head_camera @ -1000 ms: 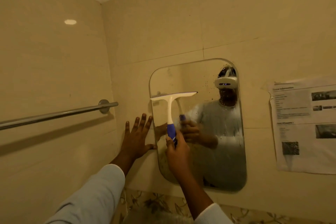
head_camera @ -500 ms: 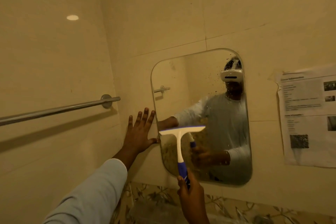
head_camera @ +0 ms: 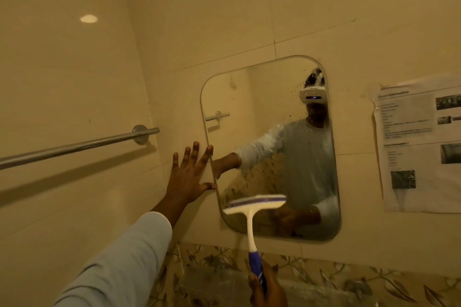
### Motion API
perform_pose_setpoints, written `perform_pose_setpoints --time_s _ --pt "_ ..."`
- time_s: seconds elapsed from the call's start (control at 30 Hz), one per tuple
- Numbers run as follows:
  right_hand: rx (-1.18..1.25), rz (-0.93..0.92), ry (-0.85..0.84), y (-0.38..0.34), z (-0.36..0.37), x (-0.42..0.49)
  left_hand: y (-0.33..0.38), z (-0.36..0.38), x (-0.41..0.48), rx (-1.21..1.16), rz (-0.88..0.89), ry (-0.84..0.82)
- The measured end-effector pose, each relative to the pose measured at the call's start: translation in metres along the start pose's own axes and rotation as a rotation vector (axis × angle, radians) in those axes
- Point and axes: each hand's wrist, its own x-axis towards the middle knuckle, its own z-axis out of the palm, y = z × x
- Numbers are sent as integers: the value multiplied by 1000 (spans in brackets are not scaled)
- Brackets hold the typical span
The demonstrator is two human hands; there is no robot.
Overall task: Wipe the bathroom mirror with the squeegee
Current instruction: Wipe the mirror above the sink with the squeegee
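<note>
Hanging on the far wall, the mirror (head_camera: 269, 112) shows specks upper right. Squeegee (head_camera: 252, 207) blade across its lower-left corner — right hand (head_camera: 269, 290) wrapped round the blue handle. Left hand (head_camera: 188, 178) flat, fingers spread, against the mirror's left edge.

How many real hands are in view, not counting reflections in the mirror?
2. The left hand presses flat on the wall at the left edge of the mirror; the right hand, low in the picture, grips the squeegee.
</note>
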Motion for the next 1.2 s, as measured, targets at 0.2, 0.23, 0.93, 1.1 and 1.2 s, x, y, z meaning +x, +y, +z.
perform_pose_setpoints --time_s 0.2,0.23,0.93,1.1,1.2 --pt "46 -298 -29 -72 11 33 -1 0 0 -44 38 22" --pt "41 -349 -24 -90 16 46 -2 0 1 -54 42 18" --pt "-50 -636 144 -240 50 138 -1 -5 5 -90 -9 2" --pt "0 -574 122 -233 49 144 -1 -7 5 -69 -12 10" --pt "58 -540 69 -226 46 145 -1 -6 5 -80 -7 13"
